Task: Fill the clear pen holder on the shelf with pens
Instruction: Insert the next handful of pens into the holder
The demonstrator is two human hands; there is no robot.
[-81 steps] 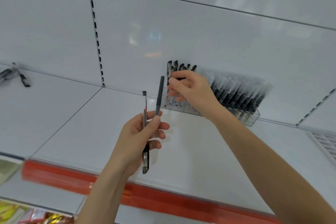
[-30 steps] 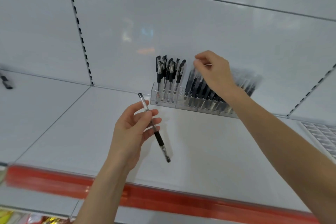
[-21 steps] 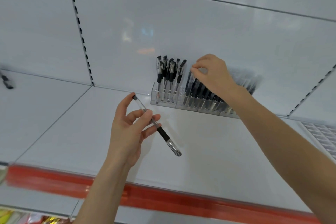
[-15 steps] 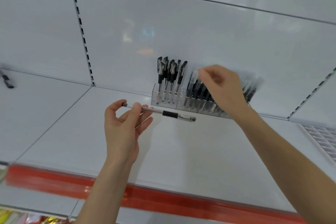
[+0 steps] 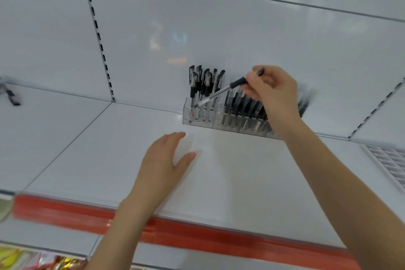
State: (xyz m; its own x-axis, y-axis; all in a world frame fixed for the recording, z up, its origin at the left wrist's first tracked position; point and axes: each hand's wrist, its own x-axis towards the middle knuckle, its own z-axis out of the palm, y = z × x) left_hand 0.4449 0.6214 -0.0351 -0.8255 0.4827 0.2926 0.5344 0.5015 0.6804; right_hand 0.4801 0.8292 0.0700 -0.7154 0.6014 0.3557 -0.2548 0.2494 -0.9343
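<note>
A clear pen holder point(image 5: 198, 121) stands at the back of the white shelf point(image 5: 241, 182) against the rear panel. Several black-capped pens point(image 5: 205, 85) stand upright in its left compartment, and many more pens point(image 5: 241, 107) lean in the compartments to the right. My right hand point(image 5: 274, 92) pinches one pen point(image 5: 221, 92) by its dark grip, slanted down to the left, with its lower end over the left compartment. My left hand point(image 5: 166, 164) hovers empty above the shelf in front of the holder, fingers straight.
A red price strip point(image 5: 197, 234) runs along the shelf's front edge. A slotted upright point(image 5: 97, 35) divides the back panel at left. A dark object point(image 5: 11, 96) lies on the neighbouring shelf at far left. A white grille point(image 5: 390, 162) sits at right. Packaged goods point(image 5: 32, 261) show below.
The pen passed from my left hand to my right hand, which now holds it slanted over the holder's left compartment. My left hand, now empty, has opened and dropped lower over the shelf.
</note>
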